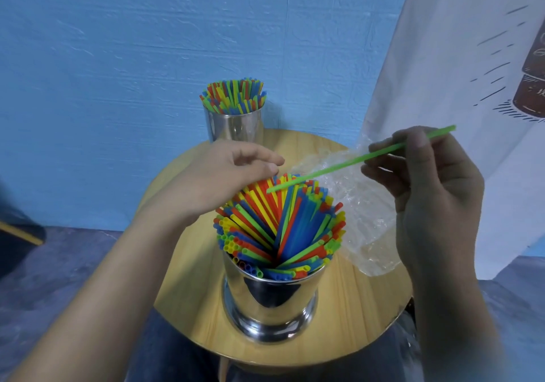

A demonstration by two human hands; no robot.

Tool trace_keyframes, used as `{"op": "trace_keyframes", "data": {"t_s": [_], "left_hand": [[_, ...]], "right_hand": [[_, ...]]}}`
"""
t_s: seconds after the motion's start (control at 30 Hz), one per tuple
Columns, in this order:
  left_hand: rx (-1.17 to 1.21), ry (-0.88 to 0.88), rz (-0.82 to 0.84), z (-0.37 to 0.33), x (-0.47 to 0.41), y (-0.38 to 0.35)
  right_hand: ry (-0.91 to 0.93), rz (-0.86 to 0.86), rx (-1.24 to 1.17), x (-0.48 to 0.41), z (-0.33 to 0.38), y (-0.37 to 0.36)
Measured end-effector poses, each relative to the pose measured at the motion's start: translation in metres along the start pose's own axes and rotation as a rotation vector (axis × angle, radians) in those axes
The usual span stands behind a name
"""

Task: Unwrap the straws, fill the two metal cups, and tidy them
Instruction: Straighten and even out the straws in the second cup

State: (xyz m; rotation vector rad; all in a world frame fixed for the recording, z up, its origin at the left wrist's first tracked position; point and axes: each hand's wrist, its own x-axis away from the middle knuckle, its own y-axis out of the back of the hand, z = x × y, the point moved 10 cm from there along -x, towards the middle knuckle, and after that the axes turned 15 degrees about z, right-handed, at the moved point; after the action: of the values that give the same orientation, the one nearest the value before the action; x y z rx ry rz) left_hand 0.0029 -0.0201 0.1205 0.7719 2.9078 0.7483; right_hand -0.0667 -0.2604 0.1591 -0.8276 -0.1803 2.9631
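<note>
Two shiny metal cups stand on a small round wooden table. The near cup is crammed with red, yellow, green and blue straws that fan out above its rim. The far cup also holds a bunch of coloured straws. My right hand pinches a single green straw, whose free end points down-left over the near cup. My left hand hovers over the far side of the near bunch with fingers loosely curled, fingertips at the straw tops.
A crumpled clear plastic wrapper lies on the table's right side, partly behind my right hand. A blue wall rises behind the table. A white printed cloth hangs at the right. Dark fabric shows at the left edge.
</note>
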Motion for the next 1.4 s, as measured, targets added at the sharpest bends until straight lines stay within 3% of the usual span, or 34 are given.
{"op": "trace_keyframes", "data": {"t_s": [0.37,0.8,0.93,1.2,1.4], "left_hand": [[-0.077,-0.039,0.084,-0.012,-0.013,-0.005],[-0.149,-0.103,0.164,-0.017,-0.014,-0.008],[-0.114,-0.221,0.018,-0.028,-0.008,0.006],[0.281,-0.533,-0.431,-0.042,0.020,0.055],[0.305,-0.583,-0.600,-0.038,0.039,0.075]], "right_hand": [[-0.013,0.274,0.366,0.005,-0.006,-0.042],[-0.100,0.585,0.448,0.006,-0.029,-0.064],[-0.101,0.585,0.413,0.005,-0.028,-0.064],[-0.131,0.550,0.398,0.004,-0.031,-0.061],[-0.122,0.580,0.403,0.005,-0.030,-0.063]]}}
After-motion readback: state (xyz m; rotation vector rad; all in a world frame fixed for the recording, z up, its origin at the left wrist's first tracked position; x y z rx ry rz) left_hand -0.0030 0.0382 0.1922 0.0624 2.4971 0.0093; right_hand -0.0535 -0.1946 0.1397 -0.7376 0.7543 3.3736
